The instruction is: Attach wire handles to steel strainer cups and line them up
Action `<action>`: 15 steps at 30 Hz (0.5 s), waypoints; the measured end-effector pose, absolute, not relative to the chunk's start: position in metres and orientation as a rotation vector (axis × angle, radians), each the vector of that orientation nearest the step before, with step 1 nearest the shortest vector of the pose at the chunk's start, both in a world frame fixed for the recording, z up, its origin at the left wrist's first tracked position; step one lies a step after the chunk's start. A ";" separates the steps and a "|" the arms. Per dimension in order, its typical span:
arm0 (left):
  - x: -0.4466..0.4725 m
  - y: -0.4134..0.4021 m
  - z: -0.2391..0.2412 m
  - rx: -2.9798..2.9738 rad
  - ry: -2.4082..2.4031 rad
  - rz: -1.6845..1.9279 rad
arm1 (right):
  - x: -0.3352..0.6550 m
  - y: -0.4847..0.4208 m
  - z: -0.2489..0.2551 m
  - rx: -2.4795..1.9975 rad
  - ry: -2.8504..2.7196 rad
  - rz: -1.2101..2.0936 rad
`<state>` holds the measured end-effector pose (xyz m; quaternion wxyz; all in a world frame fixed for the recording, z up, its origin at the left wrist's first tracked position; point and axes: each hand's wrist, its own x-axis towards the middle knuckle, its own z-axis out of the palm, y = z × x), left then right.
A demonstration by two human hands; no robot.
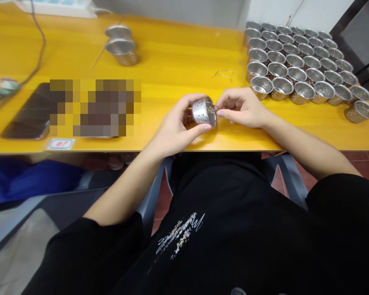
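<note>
Yellow table [178, 61] seen from above, rows of perforated steel cups [298, 65] ranked at far right, dark phone [30, 112] laid at left, one perforated steel cup [204, 111] held sideways near the front edge, gripped by left hand [180, 127], thin wire pinched at its rim by right hand [242, 107].

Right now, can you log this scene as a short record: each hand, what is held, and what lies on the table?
left hand: grips small perforated steel cup, tipped on its side
right hand: pinches thin wire at the cup's rim
rows of matching steel cups: right side of yellow table
two stacked steel cups: far left-centre
loose wire loops: beyond the hands
dark phone: left edge
</note>
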<state>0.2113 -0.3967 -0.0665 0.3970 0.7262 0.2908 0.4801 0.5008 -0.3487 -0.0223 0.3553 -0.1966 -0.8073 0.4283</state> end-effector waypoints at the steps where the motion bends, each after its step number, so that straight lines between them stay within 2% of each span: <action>1: 0.211 -0.397 -0.066 1.841 0.735 1.221 | 0.500 -0.349 -0.022 -0.490 -2.078 1.131; 15: 0.211 -0.399 -0.063 1.889 0.663 1.189 | 0.497 -0.346 -0.021 -0.407 -2.001 1.418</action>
